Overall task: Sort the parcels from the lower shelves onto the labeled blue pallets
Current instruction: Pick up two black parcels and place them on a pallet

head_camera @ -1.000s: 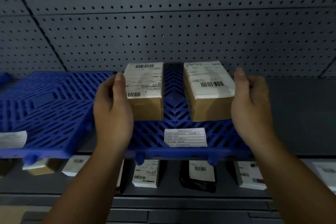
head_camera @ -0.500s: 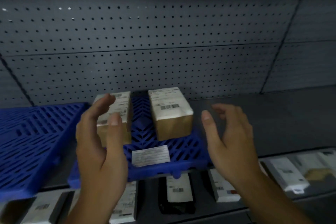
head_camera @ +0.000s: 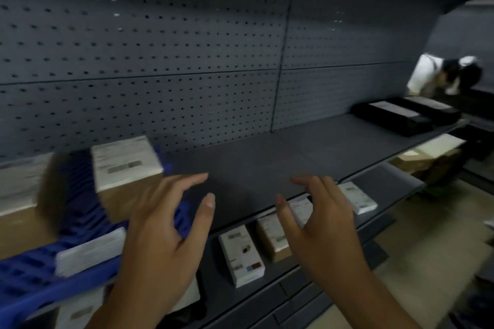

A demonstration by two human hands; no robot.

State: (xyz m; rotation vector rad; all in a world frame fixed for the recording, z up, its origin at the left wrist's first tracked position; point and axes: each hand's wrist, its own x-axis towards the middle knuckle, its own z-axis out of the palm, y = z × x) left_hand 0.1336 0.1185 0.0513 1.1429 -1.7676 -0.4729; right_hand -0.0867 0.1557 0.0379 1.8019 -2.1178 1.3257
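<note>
Both hands are hanging in front of the shelving, holding nothing. The left hand (head_camera: 163,232) has its fingers spread and loosely curled, thumb sticking out to the right. The right hand (head_camera: 324,224) is doing the same, fingers splayed and bent like a claw.

Two cardboard boxes are sitting on the blue pallet (head_camera: 29,283) at the left end of the upper shelf (head_camera: 267,168). The right box (head_camera: 125,168) is blocky brown card with a white label over its top, and the left box (head_camera: 21,200) looks like the same sort, though blurry. The pallet is ribbed plastic lattice with a white paper tag (head_camera: 88,251) on its front edge.

Smaller parcels (head_camera: 242,258) are lying flat along the lower shelf, mostly white rectangular ones and a tan one. Behind it all is dark grey perforated metal backing (head_camera: 133,61).
</note>
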